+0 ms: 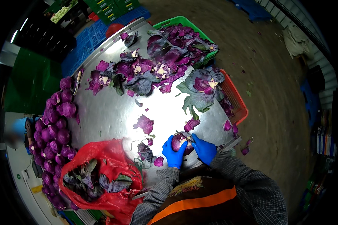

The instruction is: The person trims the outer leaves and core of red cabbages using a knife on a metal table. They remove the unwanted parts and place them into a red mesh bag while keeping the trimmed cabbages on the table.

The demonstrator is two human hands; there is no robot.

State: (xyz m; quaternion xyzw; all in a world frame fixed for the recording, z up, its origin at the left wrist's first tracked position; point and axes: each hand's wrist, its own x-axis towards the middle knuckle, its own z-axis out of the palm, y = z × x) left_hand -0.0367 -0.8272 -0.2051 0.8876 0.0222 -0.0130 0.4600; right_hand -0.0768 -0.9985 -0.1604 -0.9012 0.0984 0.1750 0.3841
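Note:
My left hand (pixel 173 152), in a blue glove, grips a red cabbage (pixel 178 143) over the near edge of the metal table (pixel 101 123). My right hand (pixel 204 148), also gloved in blue, is closed around a knife; its thin dark blade (pixel 185 137) lies across the pale stem end of the cabbage. The handle is hidden in the hand. Loose purple leaves (pixel 145 124) lie just beyond my hands. Left of them, a red mesh sack (pixel 101 149) gapes around untrimmed cabbages with dark outer leaves (pixel 87 177).
Trimmed red cabbages (pixel 63 136) are heaped along the table's left side, near a second knife (pixel 77 81). Cut leaves (pixel 140 73) cover the far part. A green crate (pixel 183 19) and a red crate (pixel 242 109) stand at the far and right edges, holding leaves.

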